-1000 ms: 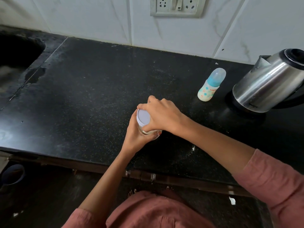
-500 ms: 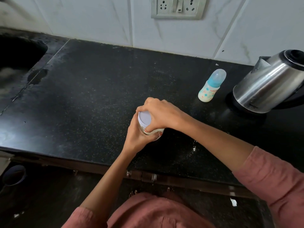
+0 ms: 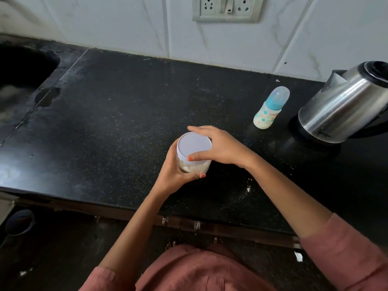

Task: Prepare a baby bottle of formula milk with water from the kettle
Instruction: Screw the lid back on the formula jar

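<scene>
A clear jar with pale powder inside and a white lid is held above the black counter. My left hand grips the jar's body from below and the left. My right hand holds the lid's rim from the right, thumb on the near edge and fingers along the far edge. A small baby bottle with a blue collar and a clear cap stands at the back right. A steel electric kettle sits on its base to the right of the bottle.
A dark sink lies at the far left, with a wet patch beside it. A wall socket plate is on the white tiles above. The counter's front edge runs below my hands. White specks lie on the counter near my right forearm.
My right hand has shifted to the right off the lid's top, so most of the white lid shows now. The jar stays in my left hand.
</scene>
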Motion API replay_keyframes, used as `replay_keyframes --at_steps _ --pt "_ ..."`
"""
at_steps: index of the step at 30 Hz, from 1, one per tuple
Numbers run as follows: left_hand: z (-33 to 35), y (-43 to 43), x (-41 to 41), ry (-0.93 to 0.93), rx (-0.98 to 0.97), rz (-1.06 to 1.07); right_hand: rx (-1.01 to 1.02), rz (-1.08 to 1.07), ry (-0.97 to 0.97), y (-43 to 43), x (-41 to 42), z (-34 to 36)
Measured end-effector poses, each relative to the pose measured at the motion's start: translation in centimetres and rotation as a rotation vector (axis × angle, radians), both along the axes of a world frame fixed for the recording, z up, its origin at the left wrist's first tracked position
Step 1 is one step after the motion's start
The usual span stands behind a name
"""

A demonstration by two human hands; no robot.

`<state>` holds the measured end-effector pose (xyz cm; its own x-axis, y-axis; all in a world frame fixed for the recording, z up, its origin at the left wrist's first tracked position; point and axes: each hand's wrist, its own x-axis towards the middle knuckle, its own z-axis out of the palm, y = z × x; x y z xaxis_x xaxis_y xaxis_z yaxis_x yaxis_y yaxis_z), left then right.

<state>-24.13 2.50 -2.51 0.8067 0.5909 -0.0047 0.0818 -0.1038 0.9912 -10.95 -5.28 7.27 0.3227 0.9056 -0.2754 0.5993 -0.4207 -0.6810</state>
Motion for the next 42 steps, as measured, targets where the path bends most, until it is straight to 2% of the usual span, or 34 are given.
replay_keyframes --at_steps 3,5,8,13,16,28,36,42 --pt "-0.5 0.7 -0.5 0.067 0.063 -0.069 0.029 -0.096 0.277 -2.2 1.3 -2.1" --pt "-0.9 1.0 -0.8 0.121 0.106 -0.076 0.0 -0.105 0.343 -3.5 1.2 -4.0" --pt "-1.5 1.2 -1.2 0.174 0.118 -0.049 0.018 -0.135 0.295 -4.2 0.1 -6.7" --pt "-1.2 1.3 -1.1 0.165 0.118 -0.01 0.22 -0.287 0.327 -3.5 -1.2 -8.5" --pt "-0.8 1.7 -0.5 0.159 0.131 0.003 0.27 -0.319 0.32 -2.9 -0.7 -8.5" --pt "0.9 7.3 9.0 0.08 0.154 -0.02 0.349 -0.397 0.221 2.6 7.4 -6.2" --pt "0.1 11.0 15.3 0.099 0.195 -0.041 0.335 -0.454 0.193 6.0 12.8 -7.0" --pt "-0.4 11.9 17.2 0.132 0.206 -0.04 0.325 -0.465 0.208 6.8 14.4 -8.0"
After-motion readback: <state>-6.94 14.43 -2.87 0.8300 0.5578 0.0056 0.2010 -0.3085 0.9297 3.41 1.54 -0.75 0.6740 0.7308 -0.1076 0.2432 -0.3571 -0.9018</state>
